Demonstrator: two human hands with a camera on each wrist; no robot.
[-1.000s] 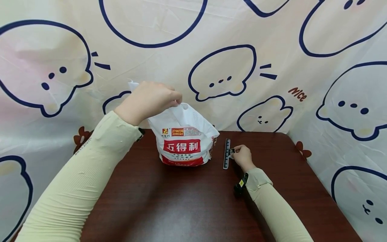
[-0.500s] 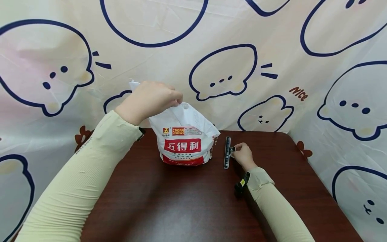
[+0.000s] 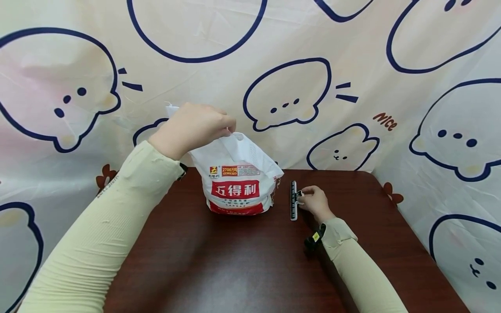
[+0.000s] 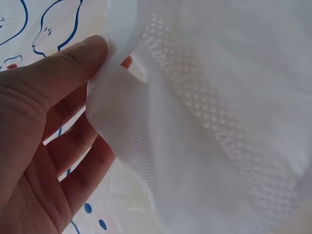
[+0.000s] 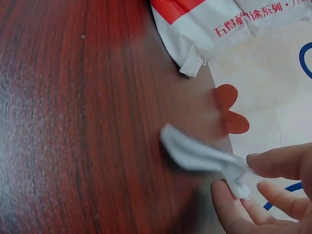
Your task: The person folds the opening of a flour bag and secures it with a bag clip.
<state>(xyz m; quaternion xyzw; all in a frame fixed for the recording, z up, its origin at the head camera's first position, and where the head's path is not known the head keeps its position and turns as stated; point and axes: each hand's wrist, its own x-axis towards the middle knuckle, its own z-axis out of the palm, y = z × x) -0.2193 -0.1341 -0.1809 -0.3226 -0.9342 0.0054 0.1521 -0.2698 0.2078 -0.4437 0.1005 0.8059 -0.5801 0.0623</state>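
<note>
Holds the upper edge of a white bag (image 3: 235,178) in the left grip (image 3: 192,130), closed on the material. In the left wrist view, presses the thumb (image 4: 90,51) against one side of the rim, with the other fingers (image 4: 85,178) curved behind the sheet. Keeps the bag's top slanting up toward the left, with the base resting on the dark reddish-brown desk (image 3: 235,256) and a red label (image 3: 235,189) facing the wearer.

Pinches a narrow clip (image 3: 294,202) between fingertips in the right grip (image 3: 315,204), by a short handle at mid-length. Has this clip just to the right of the bag, apart from it, lengthwise from near to far in the head view. Cannot tell, with the right wrist view blurred there, whether touching the desk or just above it.

Wears pale yellow-green sleeves (image 3: 98,234) on both arms, and a black device (image 3: 312,241) with a yellow mark at the right wrist. Faces a cream cloth backdrop (image 3: 219,87) beyond the desk, printed with dark-blue outlined figures.
</note>
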